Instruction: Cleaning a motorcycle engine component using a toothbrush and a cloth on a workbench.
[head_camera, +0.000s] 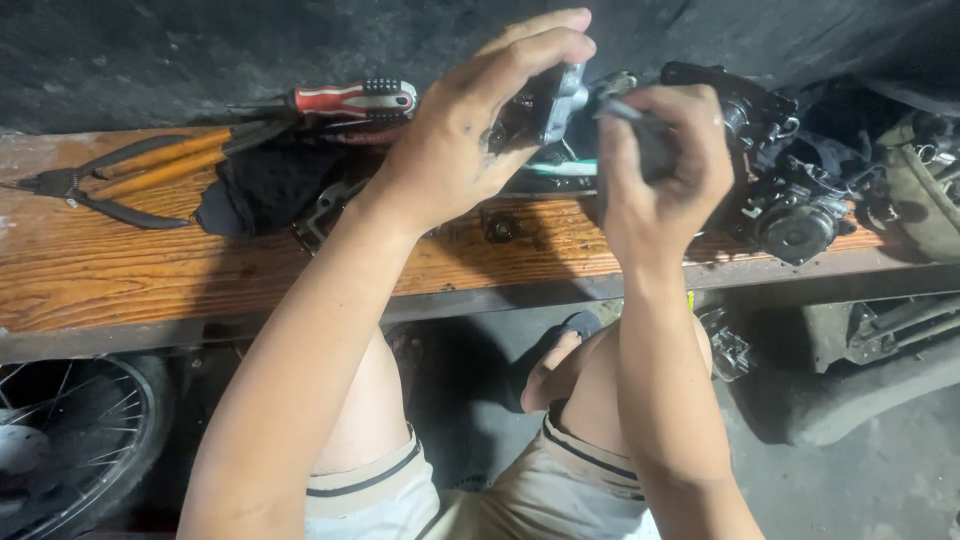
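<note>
Head view: both hands (470, 140) (655, 165) on grey metal part (560, 100).

Both forearms rise from the lap toward the far edge of the bench. Left hand (470, 125) cupped, fingers curled over; right hand (660, 165) closed in a fist, knuckles toward the camera.

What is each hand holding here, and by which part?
Left hand grips a grey metal part by its top edge; right hand is fisted around a dark tool handle.

arms: bare | shorts: beige, dark-striped hem | footwear: dark sandals
</note>
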